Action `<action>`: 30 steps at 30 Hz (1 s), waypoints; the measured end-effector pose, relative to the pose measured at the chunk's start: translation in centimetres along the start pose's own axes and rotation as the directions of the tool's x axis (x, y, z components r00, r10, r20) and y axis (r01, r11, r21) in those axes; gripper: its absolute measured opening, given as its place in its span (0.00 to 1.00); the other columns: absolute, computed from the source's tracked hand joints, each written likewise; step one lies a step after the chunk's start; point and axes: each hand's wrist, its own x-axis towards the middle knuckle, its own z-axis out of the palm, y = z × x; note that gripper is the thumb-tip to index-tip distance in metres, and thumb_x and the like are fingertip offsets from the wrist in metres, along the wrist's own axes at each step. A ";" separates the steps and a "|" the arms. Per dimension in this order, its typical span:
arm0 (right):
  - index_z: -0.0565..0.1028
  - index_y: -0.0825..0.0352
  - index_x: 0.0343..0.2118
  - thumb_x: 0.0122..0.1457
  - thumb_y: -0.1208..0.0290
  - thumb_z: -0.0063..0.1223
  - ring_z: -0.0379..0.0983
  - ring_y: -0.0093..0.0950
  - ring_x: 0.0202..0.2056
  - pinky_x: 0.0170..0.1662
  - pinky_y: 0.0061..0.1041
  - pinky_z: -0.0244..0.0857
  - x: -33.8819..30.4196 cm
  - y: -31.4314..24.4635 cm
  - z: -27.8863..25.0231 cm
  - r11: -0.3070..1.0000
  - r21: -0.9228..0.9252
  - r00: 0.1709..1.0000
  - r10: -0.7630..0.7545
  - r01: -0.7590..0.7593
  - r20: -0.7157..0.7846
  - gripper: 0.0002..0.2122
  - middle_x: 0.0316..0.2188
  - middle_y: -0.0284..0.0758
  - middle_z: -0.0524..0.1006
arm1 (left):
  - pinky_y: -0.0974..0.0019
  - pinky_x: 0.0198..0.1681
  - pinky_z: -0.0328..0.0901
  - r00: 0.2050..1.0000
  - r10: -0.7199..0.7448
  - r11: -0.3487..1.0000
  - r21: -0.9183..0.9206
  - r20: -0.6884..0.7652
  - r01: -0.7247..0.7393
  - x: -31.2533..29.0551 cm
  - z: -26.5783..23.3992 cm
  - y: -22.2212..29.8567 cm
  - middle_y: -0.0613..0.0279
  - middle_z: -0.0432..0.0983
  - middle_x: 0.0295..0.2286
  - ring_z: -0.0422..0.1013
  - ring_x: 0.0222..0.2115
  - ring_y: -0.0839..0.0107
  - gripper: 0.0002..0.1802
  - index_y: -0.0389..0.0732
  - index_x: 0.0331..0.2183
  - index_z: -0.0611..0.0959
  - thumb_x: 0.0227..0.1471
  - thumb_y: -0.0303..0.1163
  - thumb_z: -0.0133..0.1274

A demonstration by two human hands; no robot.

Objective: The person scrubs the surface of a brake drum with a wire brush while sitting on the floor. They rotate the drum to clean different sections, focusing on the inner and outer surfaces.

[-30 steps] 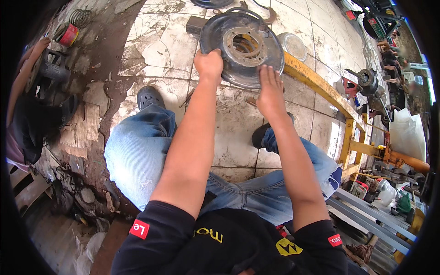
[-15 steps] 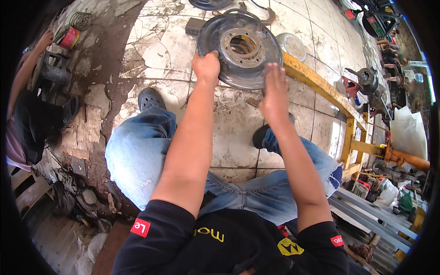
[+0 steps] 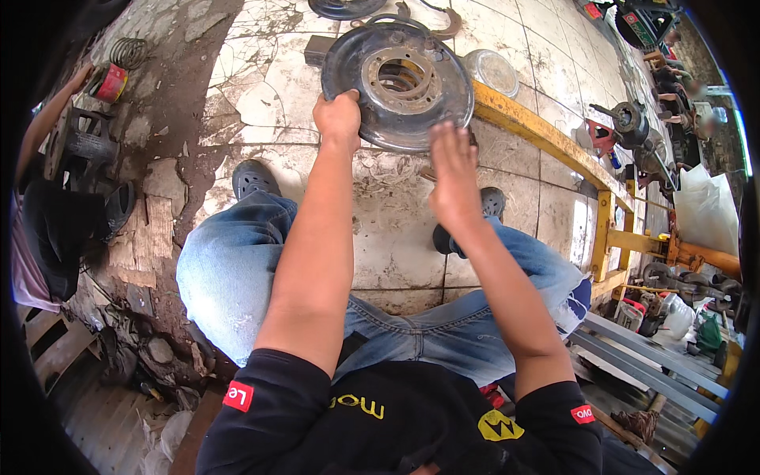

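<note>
A round black metal brake backing plate (image 3: 450, 83), with a bare, scuffed ring of bolt holes around its open centre, is tilted up in front of me above the tiled floor. My left hand (image 3: 338, 119) is closed on its lower left edge, the thumb lying over the face. At the lower right rim is my right hand (image 3: 454, 174), its fingers stretched out and slightly blurred. Whether those fingertips press on the rim I cannot tell. What the plate rests on is hidden behind it.
A yellow metal frame (image 3: 546, 141) runs from behind the plate toward the right. Beyond the plate lie a round clear-lidded container (image 3: 491, 73), a dark block (image 3: 318, 51) and another black disc (image 3: 347, 6). Another person's arm (image 3: 43, 127) reaches toward a red tin (image 3: 111, 83) at left.
In the picture the plate and both my hands have shifted slightly left. My right hand stays beside the lower right rim, while my left hand keeps its grip.
</note>
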 end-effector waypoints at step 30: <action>0.51 0.70 0.67 0.59 0.78 0.40 0.43 0.44 0.69 0.68 0.50 0.39 1.2 -0.3 2.1 0.999 -0.028 0.998 -0.033 0.035 0.051 0.31 0.69 0.45 0.49 | 0.60 0.46 0.66 0.998 -0.019 0.999 -0.031 -0.052 0.018 -0.2 0.5 -0.3 0.47 0.79 0.40 0.75 0.39 0.58 0.21 0.29 0.45 0.77 0.47 0.22 0.55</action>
